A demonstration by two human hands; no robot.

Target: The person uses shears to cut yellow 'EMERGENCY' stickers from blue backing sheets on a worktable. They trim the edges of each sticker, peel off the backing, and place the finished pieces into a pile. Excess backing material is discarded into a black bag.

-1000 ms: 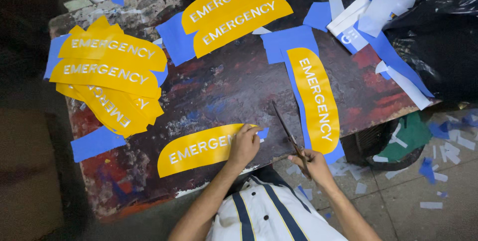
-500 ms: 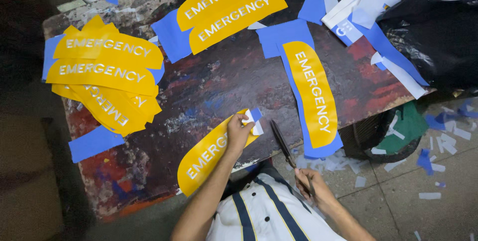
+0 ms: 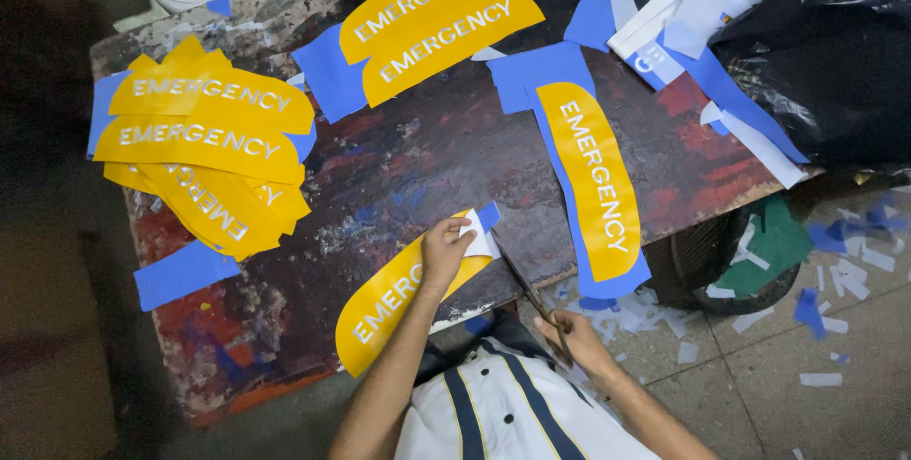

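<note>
Fingers point(image 3: 462, 230) of left hand point(image 3: 444, 253) pinch curved yellow label point(image 3: 394, 300) at table point(image 3: 418, 161) edge.

A worn wooden table point(image 3: 399, 166), its dark top blotched with red, blue and orange paint, fills most of the view. To its right lies a tiled floor point(image 3: 854, 394) of pale grey, littered with small blue and white paper scraps point(image 3: 835, 318). A black plastic sheet point(image 3: 835, 61) covers the upper right corner; the left side lies in deep shadow.
</note>
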